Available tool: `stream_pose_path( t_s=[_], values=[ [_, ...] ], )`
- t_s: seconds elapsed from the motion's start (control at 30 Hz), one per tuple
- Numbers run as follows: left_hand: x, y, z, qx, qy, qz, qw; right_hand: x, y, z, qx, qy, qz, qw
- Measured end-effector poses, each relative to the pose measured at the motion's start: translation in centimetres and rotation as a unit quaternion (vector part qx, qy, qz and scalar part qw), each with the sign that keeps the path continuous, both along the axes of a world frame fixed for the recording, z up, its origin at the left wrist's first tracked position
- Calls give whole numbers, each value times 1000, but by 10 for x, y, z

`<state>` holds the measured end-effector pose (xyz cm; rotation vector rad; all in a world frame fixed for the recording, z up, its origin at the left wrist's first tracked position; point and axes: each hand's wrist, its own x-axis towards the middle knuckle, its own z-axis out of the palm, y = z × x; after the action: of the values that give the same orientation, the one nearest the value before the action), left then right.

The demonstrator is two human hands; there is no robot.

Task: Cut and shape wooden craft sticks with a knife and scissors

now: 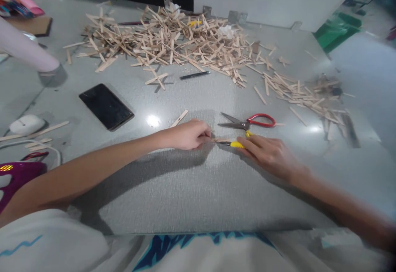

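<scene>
My left hand (192, 135) is closed, its fingers pinching the end of a thin wooden craft stick (219, 140) just above the table. Gripped in my right hand (269, 153) is a tool that looks like a pair of yellow-handled pliers (236, 144). Its dark metal tip points left and lies at the stick; my fingers hide most of the handles. Scissors with red handles (261, 120) lie partly open just beyond my right hand. Another craft stick (180, 118) rests behind my left hand.
A large heap of craft sticks (161, 43) spreads along the back, with more sticks (297, 92) at right. A pen (194, 75), a black phone (107, 106), a white mouse (27, 124) and a purple object (23, 179) are also on the grey table (198, 197).
</scene>
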<state>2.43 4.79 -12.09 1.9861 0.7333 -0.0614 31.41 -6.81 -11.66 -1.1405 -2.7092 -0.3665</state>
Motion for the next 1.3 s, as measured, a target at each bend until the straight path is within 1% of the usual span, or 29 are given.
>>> stream_pose_path(
  t_s=[0.17, 0.27, 0.4, 0.57, 0.77, 0.87, 1.0, 1.07, 1.13, 1.2, 1.3],
  values=[
    [0, 0, 1, -9, 6, -2, 1000, 0, 0, 1, -25, 10, -12, 1000],
    [0, 1, 1, -12, 13, 0, 1000, -1, 0, 1, -17, -3, -11, 1000],
    [-1, 1, 1, -9, 16, -3, 1000, -1, 1, -3, 4, -29, -14, 999],
    [-1, 3, -1, 13, 11, -17, 1000, 2, 3, -9, -4, -59, -18, 998],
    [-2, 3, -1, 24, 7, -13, 1000, 1, 4, -11, 6, -118, -30, 992],
    [-2, 4, -1, 24, 1, -19, 1000, -4, 1, -7, 3, -173, -47, 984],
    [0, 5, -2, 32, -14, -34, 999, -17, -6, 9, 7, -240, -51, 970],
    [0, 5, -2, 41, -20, -40, 998, -23, -8, 16, 8, -259, -49, 965],
    [1, 5, -3, 50, -23, -43, 998, -26, -7, 18, 12, -265, -44, 963],
    [1, 5, -5, 61, -23, -44, 997, -22, 0, 13, 15, -257, -32, 966],
    [1, 6, -8, 71, -22, -48, 996, -11, 14, -4, 3, -225, -17, 974]
  ],
)
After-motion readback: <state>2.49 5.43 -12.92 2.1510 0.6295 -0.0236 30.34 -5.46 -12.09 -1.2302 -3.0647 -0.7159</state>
